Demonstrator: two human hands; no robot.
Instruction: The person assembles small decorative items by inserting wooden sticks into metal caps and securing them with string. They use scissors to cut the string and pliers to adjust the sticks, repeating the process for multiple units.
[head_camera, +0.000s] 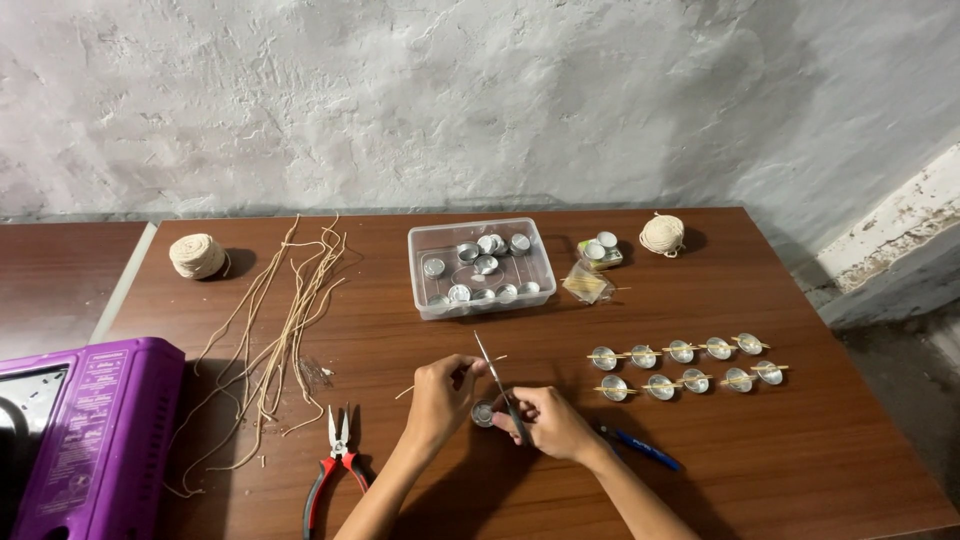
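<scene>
A: Two hands at six o'clock on the tabletop (780, 460). What's each gripping?

B: Left hand (440, 400) pinches a thin wick strand (405, 392). Right hand (550, 420) is clenched around scissors (497, 380), blades pointing to twelve o'clock. A small metal cup (483, 412) sits between the hands, touching them.

A: Surroundings?

B: Pliers with red handles (338, 462) at eight o'clock of the hands. Blue pen (643, 450) at three o'clock, just beside the right wrist. Two rows of cups with sticks (685, 366) at two o'clock. Clear tub of cups (481, 267) at twelve. Loose strings (280, 330) at ten, twine ball (197, 255) beyond. Purple case (85, 440) at nine.
</scene>
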